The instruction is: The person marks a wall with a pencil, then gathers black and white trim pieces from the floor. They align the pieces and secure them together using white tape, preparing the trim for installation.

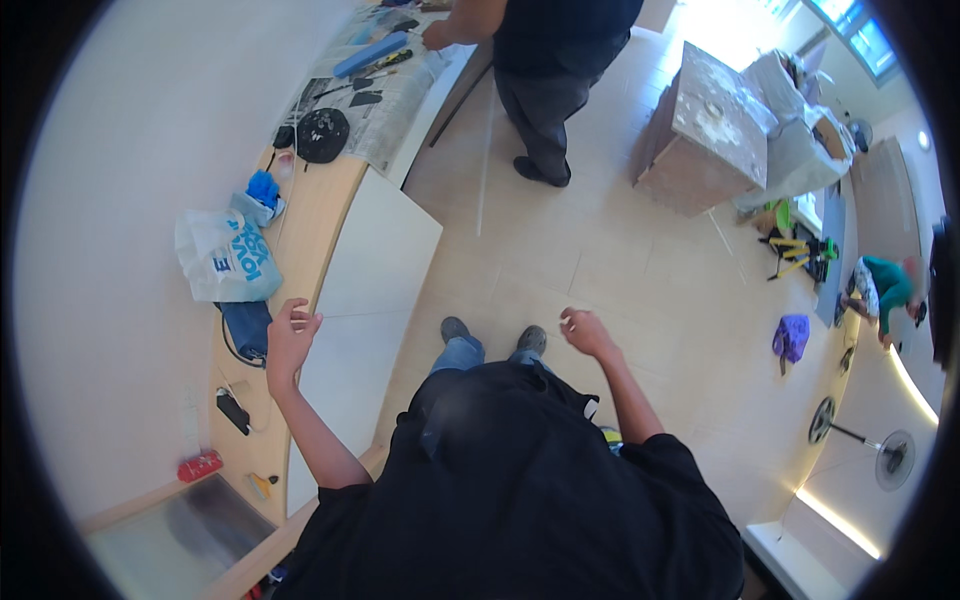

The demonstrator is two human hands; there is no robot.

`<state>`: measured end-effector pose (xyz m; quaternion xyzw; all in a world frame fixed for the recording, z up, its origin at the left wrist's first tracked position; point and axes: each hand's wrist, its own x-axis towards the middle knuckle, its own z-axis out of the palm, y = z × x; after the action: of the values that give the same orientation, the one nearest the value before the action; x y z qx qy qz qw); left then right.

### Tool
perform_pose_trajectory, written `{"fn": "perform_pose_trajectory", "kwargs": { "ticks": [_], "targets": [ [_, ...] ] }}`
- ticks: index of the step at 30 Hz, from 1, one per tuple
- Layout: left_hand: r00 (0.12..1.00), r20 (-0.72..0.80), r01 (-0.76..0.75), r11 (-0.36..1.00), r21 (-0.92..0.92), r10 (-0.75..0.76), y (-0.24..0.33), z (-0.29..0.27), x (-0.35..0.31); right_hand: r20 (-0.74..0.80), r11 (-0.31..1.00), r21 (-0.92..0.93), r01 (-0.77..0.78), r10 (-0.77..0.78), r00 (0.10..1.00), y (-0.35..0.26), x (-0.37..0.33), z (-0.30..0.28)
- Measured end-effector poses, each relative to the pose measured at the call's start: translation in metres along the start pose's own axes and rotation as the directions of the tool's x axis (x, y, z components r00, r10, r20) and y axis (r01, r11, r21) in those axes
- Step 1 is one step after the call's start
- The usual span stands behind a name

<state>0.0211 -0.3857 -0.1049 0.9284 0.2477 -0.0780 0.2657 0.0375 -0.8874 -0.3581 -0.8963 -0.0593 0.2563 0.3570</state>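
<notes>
My left hand (291,340) is raised over the edge of the long wooden-topped counter (325,220) on my left. Its fingers are loosely bent and apart, with nothing in them. Close beside it on the counter lie a dark blue pouch (245,330) and a white plastic bag (225,258) with blue print. My right hand (588,332) hangs in the air over the tiled floor, touching nothing. Its fingers curl a little, stand apart and hold nothing that I can see.
Another person (560,70) stands ahead by the counter's far end, near a blue box (370,55) and tools. A dusty wooden box (705,130) stands ahead right. At right are a purple bag (790,338), a fan (893,460) and a crouching person (885,285) in green.
</notes>
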Motion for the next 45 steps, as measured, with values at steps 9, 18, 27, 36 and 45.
{"fn": "perform_pose_trajectory", "kwargs": {
  "ticks": [9,18,27,36,45],
  "targets": [
    [0.988,-0.141,0.041,0.986,-0.159,-0.064,-0.060,0.054,0.045,0.201,0.976,0.078,0.205,-0.216,0.955,-0.049,0.065,0.027],
    [0.977,0.125,0.194,0.961,-0.198,-0.172,-0.048,0.153,0.123,0.029,0.986,-0.121,0.119,-0.116,0.993,0.011,0.106,-0.027],
    [0.916,0.055,0.329,0.665,-0.670,-0.398,-0.073,0.278,0.145,0.458,0.887,-0.362,0.286,-0.098,0.884,0.079,0.209,-0.080],
    [0.390,0.313,0.620,-0.004,-0.784,-0.866,-0.038,0.556,-0.009,0.722,0.747,-0.265,0.610,-0.266,0.639,0.057,0.436,-0.146],
    [0.241,0.664,0.931,-0.025,-0.365,-0.708,0.066,0.641,-0.026,0.812,0.486,-0.328,0.810,-0.293,0.505,0.019,0.553,-0.141]
  ]
}}
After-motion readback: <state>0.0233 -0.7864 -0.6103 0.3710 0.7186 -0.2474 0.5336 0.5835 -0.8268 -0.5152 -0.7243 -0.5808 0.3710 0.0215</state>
